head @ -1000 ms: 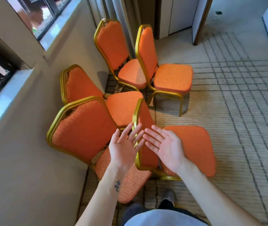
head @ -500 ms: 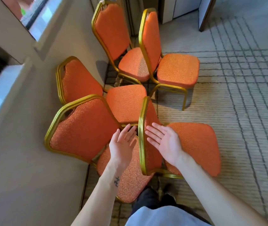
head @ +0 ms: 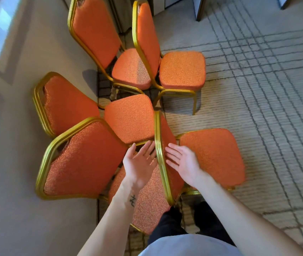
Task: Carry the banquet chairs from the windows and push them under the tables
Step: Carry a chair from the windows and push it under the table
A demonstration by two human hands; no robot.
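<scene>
Closely flanking chair back (head: pixel 162 172): left hand (head: pixel 140 163), right hand (head: pixel 183 163).

The nearest banquet chair (head: pixel 211 156), upholstered in orange patterned fabric on a gold metal frame, is standing upright on beige lined carpet (head: pixel 266 108), showing its backrest edge-on with its seat pointing right. A matching second chair (head: pixel 84 159) is standing just to its left, its back against a pale wall (head: pixel 17 218). A third chair (head: pixel 130 117) is sitting just behind these two, while a far left chair (head: pixel 95 30) and a far right chair (head: pixel 182 69) are standing side by side beyond it.
</scene>
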